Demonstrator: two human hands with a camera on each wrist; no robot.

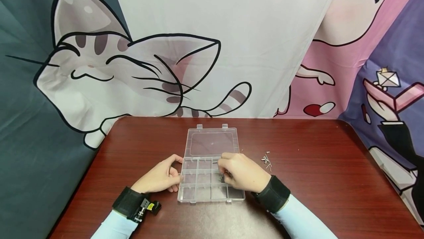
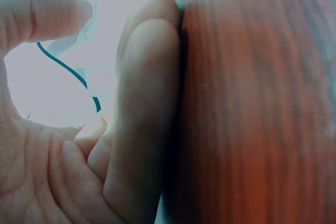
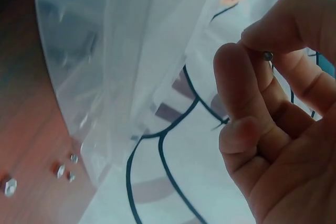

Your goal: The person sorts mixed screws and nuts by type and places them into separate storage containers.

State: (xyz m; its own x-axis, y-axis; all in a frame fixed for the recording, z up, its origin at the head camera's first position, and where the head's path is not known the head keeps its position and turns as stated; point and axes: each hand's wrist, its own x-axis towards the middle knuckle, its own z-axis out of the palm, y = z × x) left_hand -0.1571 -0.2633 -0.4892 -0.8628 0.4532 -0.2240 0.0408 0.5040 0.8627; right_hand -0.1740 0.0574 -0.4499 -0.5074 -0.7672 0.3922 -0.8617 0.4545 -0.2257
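Observation:
A clear plastic compartment box (image 1: 203, 192) lies on the table with its lid (image 1: 212, 142) folded back. My left hand (image 1: 159, 176) holds the box's left edge, fingers bent against its side. In the left wrist view its fingers (image 2: 144, 87) rest along the tabletop. Over the right-hand compartments, my right hand (image 1: 243, 172) pinches a small metal screw (image 3: 268, 56) between thumb and fingertips. Only its round end shows; the rest is hidden by the fingers. A few small metal pieces (image 1: 221, 178) lie in a compartment beside that hand.
Several loose screws (image 1: 266, 160) lie in a small pile on the table (image 1: 314, 180), right of the box. Small metal pieces (image 3: 60, 170) show there in the right wrist view. Printed cloth (image 1: 232, 18) hangs behind the table's back edge.

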